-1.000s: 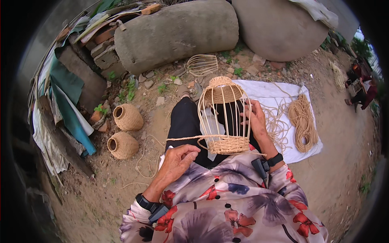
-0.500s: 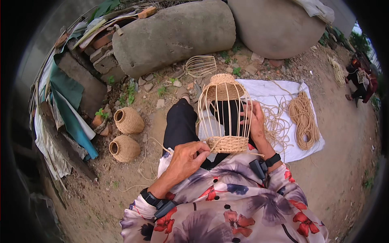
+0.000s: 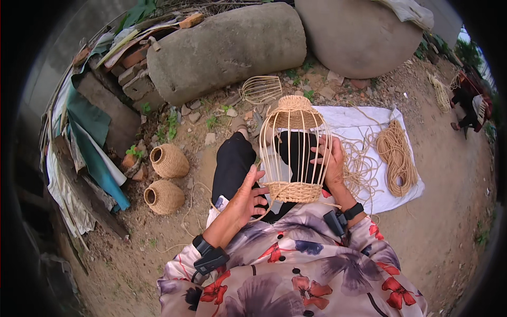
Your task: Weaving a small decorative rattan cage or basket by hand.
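Observation:
A half-woven basket frame [image 3: 293,192] lies across my lap, with bare upright ribs between a woven band at the near end and a woven collar at the far end. My right hand [image 3: 331,158] grips its ribs on the right side, fingers bent round them. Beside the near band, on the left, my left hand [image 3: 245,196] is open with its fingers spread. A strand of cord [image 3: 269,208] runs down from the band close to those fingers. More cord trails leftward onto the ground.
Two finished woven pots [image 3: 169,160] sit on the dirt at left. A bare rib frame [image 3: 261,89] lies ahead, near a concrete cylinder [image 3: 227,53]. On a white sack [image 3: 412,191] at right rest a coil of cord [image 3: 395,158] and loose strands. Another person [image 3: 469,103] sits far right.
My left hand has let go at the near band's left edge and spread its fingers, shifting slightly left. The basket frame has tilted a little; my right hand keeps its grip.

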Motion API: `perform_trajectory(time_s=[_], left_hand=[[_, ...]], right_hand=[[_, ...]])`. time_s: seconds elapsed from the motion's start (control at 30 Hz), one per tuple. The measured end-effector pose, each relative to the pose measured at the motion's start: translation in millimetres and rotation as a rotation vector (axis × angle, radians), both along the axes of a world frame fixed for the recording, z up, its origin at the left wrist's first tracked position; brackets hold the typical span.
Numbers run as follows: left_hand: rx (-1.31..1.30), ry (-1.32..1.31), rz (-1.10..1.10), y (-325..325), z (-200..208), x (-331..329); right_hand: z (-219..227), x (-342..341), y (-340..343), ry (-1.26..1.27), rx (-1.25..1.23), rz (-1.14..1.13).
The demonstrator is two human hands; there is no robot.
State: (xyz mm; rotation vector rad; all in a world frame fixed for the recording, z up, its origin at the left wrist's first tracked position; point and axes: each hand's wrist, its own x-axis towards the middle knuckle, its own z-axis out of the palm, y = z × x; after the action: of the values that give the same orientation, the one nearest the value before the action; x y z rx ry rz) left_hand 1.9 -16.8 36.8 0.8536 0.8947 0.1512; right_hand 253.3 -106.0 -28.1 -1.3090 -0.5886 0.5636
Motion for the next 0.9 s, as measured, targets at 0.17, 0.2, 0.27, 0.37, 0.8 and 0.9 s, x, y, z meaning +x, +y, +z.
perform_trajectory(time_s=[0.17, 0.2, 0.27, 0.37, 0.8, 0.9], left_hand=[[0.13, -0.142, 0.097, 4.3, -28.9, 9.7], [0.129, -0.139, 0.094, 3.6, -30.3, 10.6], [0.233, -0.054, 0.151, 2.3, -30.3, 12.6], [0.347, -0.131, 0.159, -3.1, -24.0, 19.2], [0.591, -0.113, 0.294, 6.6, -25.6, 20.1], [0.783, -0.147, 0.403, 23.3, -24.9, 10.8]], right_hand=[[-1.3, 6.1, -1.7, -0.298, -0.128, 0.04], [8.7, 11.0, -6.5, -0.53, -0.399, 0.05], [17.6, 24.1, -15.4, -1.044, -0.467, 0.02], [34.4, 31.5, -20.5, -0.428, -0.269, -0.12], [81.4, -41.2, 4.2, -0.496, -0.458, 0.06], [70.2, -42.3, 9.6, -0.572, -0.4, 0.023]])
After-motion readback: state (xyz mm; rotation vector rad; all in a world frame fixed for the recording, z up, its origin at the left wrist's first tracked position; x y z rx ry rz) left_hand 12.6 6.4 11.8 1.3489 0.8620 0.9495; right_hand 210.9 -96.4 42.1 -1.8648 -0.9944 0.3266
